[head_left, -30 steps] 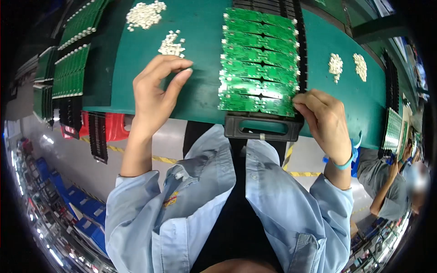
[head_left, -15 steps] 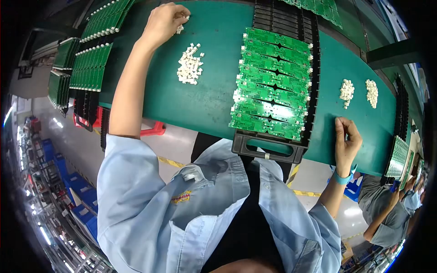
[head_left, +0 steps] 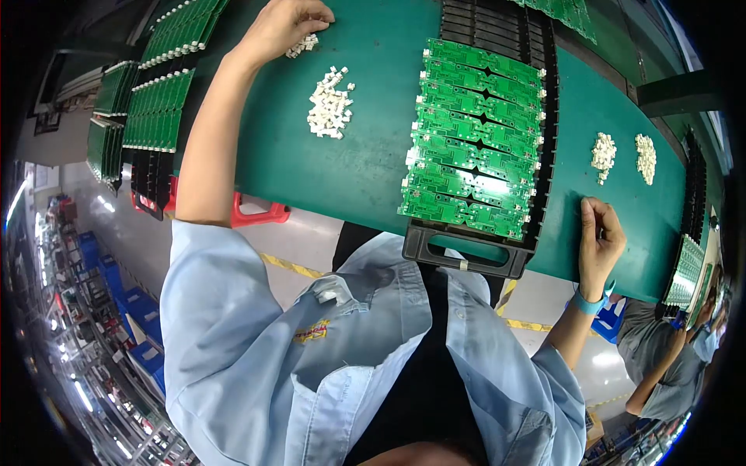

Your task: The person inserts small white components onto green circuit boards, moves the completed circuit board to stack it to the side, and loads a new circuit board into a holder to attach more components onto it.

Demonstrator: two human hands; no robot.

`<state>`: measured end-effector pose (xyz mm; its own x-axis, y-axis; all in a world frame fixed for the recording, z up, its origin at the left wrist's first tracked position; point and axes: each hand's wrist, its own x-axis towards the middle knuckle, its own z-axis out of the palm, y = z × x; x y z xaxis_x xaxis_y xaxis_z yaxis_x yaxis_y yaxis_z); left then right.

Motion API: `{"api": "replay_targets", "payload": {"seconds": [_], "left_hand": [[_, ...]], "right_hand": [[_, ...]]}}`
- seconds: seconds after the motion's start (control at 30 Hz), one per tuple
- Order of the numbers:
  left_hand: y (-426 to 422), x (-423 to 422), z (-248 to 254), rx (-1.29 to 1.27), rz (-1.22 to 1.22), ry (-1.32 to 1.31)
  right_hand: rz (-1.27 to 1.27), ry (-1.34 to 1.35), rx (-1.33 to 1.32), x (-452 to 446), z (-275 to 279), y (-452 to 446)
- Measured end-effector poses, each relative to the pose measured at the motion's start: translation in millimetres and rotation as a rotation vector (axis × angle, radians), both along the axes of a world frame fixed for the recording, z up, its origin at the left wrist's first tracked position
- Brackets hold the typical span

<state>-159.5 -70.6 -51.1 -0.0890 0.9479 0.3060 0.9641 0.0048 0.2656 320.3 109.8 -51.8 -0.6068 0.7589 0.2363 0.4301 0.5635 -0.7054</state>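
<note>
My left hand (head_left: 289, 29) is at the far left of the green mat, over a small pile of white connectors (head_left: 303, 45). Its fingers are bent together; whatever they hold is hidden. Closer to me lies a bigger heap of white connectors (head_left: 329, 107). On the right, my right hand (head_left: 602, 237) rests near the mat's front edge, thumb and fingertips pinched; I cannot make out anything between them. Between the hands, a panel of green circuit boards (head_left: 475, 140) lies in a black rack (head_left: 466, 252), with white connectors along both sides.
Two more connector piles, one (head_left: 603, 158) beside the other (head_left: 646, 159), lie beyond my right hand. Racked green boards (head_left: 158, 110) stand at the left, and others (head_left: 685, 272) at the far right. A person in grey (head_left: 660, 357) is at the right edge.
My left hand has shifted slightly up and right, with its fingers now past the small pile, more of which shows. My right hand stays pinched by the mat's edge. The whole view has shifted slightly.
</note>
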Motion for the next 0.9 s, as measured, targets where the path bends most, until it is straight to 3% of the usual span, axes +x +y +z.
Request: {"api": "replay_targets", "payload": {"seconds": [0.2, 0.37, 0.5, 0.57, 0.9], "left_hand": [[2.3, -2.8, 5.9, -0.110, -0.012, 0.000], [-0.3, 3.3, 0.8, 0.037, 0.086, -0.096], [-23.4, 62.8, 37.9, 0.159, 0.271, -0.670], [-27.4, 103.4, 52.5, 0.149, 0.227, -0.865], [-59.7, 202.2, 41.3, 0.234, 0.200, -1.118]], "right_hand": [[0.008, -0.009, 0.029, -1.2, 0.8, -0.9], [0.010, 0.007, 0.018, -1.0, 1.4, -0.7], [0.008, -0.030, 0.027, 0.0, 1.5, 0.2], [0.015, -0.024, 0.021, -0.2, 0.4, 1.0], [0.033, 0.000, 0.026, 2.4, -3.2, -0.9]]}}
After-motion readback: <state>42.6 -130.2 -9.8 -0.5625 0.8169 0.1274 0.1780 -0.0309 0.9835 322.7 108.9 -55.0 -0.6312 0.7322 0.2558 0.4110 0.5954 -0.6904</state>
